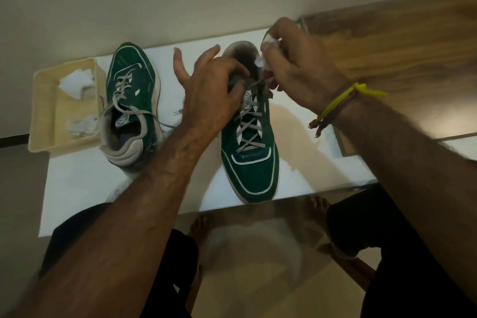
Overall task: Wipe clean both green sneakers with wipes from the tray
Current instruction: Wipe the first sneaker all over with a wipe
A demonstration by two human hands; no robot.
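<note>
From the head camera I see my left hand on the tongue and laces of the right-hand sneaker, thumb and some fingers curled onto the upper lacing, the other fingers spread loose toward the far side. My right hand pinches a crumpled white wipe against the inner collar at that shoe's heel opening; yellow and dark thread bands circle its wrist.

The white bench has a near edge just under the sneaker's toe, which almost reaches it. Open surface lies in front of the left sneaker and to the right of the held shoe. A wooden surface runs off to the far right.

The cream tray sits at the bench's left edge, touching the left sneaker's side. In it are a white wipe at the far end and a greyer, crumpled one nearer me.

The left sneaker points away from me, well clear of both hands; the held sneaker points toward me, heel farthest off.
</note>
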